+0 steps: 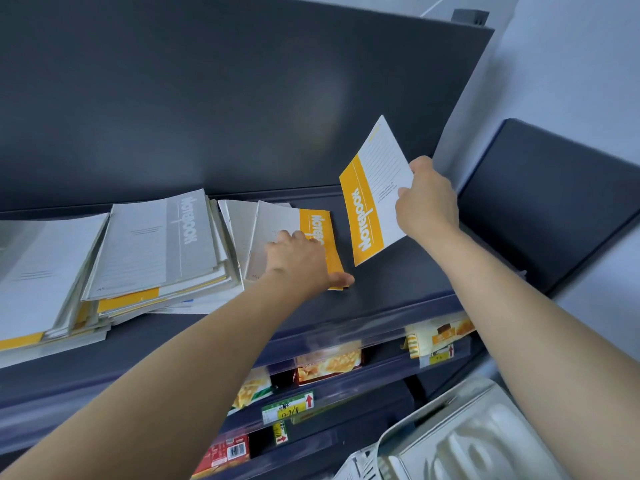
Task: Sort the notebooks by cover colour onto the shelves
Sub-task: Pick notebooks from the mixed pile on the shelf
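My right hand [427, 206] pinches the right edge of a yellow-and-white notebook [372, 192] and holds it tilted above the dark shelf [398, 282]. My left hand [299, 259] lies on a small stack of yellow-and-white notebooks [277, 223] on the shelf, fingers over the cover and thumb at the stack's front corner. To the left lies a messy pile with a grey-and-white notebook [156, 244] on top and yellow covers showing lower down. Another grey-topped pile [41, 271] sits at the far left.
A dark back panel [242, 98] rises behind the shelf. Lower shelves carry snack packets [329, 365] and price tags [287, 407]. A white bag or container [467, 441] sits at the lower right. A second dark shelf unit [554, 202] stands to the right.
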Motion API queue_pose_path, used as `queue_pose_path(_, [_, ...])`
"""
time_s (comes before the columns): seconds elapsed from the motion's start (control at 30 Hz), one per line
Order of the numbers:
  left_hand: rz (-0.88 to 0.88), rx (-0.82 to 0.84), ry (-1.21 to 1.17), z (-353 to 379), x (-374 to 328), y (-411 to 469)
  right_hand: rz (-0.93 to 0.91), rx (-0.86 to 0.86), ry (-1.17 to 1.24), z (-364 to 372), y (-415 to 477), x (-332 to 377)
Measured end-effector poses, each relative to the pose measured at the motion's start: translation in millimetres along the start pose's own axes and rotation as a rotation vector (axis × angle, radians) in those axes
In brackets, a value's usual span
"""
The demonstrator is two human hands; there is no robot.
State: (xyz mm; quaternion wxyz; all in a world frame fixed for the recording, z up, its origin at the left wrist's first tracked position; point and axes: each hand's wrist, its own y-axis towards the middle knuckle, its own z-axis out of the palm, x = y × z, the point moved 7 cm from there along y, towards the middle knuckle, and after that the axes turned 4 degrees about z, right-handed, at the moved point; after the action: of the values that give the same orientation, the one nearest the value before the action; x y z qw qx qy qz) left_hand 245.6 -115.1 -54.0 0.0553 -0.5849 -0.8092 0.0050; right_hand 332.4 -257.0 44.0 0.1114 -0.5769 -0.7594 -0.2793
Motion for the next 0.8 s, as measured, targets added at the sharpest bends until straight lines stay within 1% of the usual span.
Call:
queue_pose_path(0.07, [-0.047,0.026,-0.013,0.5,-4.5,0.4,-0.018,0.007,0.003,0.4,-0.3,2.2])
queue_pose_path(0.13, [-0.057,0.060,-0.047,-1.1,-6.5,-0.7,-0.034,0.011,-0.004,-1.9,-0.8,4.5])
queue_pose_path(0.27, [0.076,0.105,-0.139,-13.5,-15.9,-3.8,-0.046,0.002,-0.001,-11.9,0.1,6.0])
queue_pose_path(0.33, [0.074,0.106,-0.238,-18.6,-15.4,-5.7,-0.051,-0.005,0.001,-16.0,-1.1,6.5])
queue_pose_path(0.5, [0.033,-0.019,-0.265,-35.6,1.4,-17.1,-0.058,-0.037,-0.027,-28.6,-11.8,12.3])
queue_pose_path(0.57, [-0.003,-0.116,-0.352,-48.8,12.4,-24.9,-0.064,-0.059,-0.033,-36.8,-18.0,15.5])
queue_pose_path(0.67, [-0.078,-0.253,-0.556,-75.8,29.0,-42.1,-0.072,-0.101,-0.039,-51.9,-29.8,20.2])
queue_pose_path(0.8, [-0.068,-0.352,-0.647,-105.5,43.3,-71.0,-0.046,-0.155,-0.063,-74.6,-54.8,25.6])
